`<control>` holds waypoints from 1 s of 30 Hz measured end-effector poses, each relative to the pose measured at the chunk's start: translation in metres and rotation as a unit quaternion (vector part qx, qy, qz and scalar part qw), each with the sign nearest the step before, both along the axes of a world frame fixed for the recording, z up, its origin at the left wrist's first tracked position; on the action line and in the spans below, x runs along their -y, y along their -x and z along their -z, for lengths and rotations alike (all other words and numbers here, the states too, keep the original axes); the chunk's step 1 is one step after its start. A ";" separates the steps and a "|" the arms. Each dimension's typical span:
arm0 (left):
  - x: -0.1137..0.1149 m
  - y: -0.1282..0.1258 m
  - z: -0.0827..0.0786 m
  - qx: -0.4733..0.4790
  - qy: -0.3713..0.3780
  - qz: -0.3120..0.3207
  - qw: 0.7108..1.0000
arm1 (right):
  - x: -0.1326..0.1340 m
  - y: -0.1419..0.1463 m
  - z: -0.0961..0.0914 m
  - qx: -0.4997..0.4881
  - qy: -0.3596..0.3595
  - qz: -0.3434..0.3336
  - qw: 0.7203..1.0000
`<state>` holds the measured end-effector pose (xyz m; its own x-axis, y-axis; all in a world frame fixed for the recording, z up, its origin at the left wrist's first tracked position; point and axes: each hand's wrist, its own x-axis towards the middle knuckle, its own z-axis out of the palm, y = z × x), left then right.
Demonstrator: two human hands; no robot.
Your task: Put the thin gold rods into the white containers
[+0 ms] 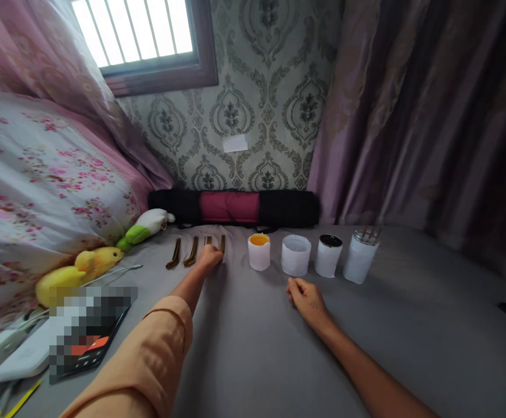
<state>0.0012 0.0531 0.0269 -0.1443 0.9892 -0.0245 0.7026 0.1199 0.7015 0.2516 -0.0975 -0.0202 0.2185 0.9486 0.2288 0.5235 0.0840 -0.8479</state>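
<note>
My left hand point(210, 255) reaches out over a row of dark brown, L-shaped pieces. Its fingers are closed at the third piece point(208, 238), whose upper end shows beyond the knuckles; the grip itself is hidden. Close to its right side stands another such piece point(222, 242), and two more lie to the left, the nearer piece point(191, 252) and the outer piece point(173, 254). My right hand point(307, 296) rests on the grey sheet with curled fingers, nothing visible in them. Just beyond it is a wide white-wrapped cup point(295, 258).
Beside that cup stand a white cup with orange inside point(259, 256), a dark-topped white cup point(326, 264) and a white container holding thin sticks point(359, 261). A black and red roll point(230, 208) lies along the wall. Plush toys point(98, 262) and a power strip point(0, 354) lie left.
</note>
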 end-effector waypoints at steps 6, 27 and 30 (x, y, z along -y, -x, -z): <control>0.005 -0.010 -0.005 0.216 0.048 -0.032 0.975 | 0.001 0.000 -0.004 -0.010 0.005 -0.011 1.000; 0.020 -0.040 0.006 0.583 0.102 -0.045 0.805 | 0.000 0.000 -0.001 -0.006 0.009 -0.007 1.000; 0.024 -0.041 0.011 0.595 0.097 -0.032 0.797 | -0.001 0.000 0.000 -0.005 0.011 -0.010 1.000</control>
<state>0.0427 0.0290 0.0163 0.0451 0.9416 -0.3338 -0.4588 0.3163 0.8303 0.2517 -0.0970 -0.0202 0.2025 0.9573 0.2064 0.5130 0.0758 -0.8550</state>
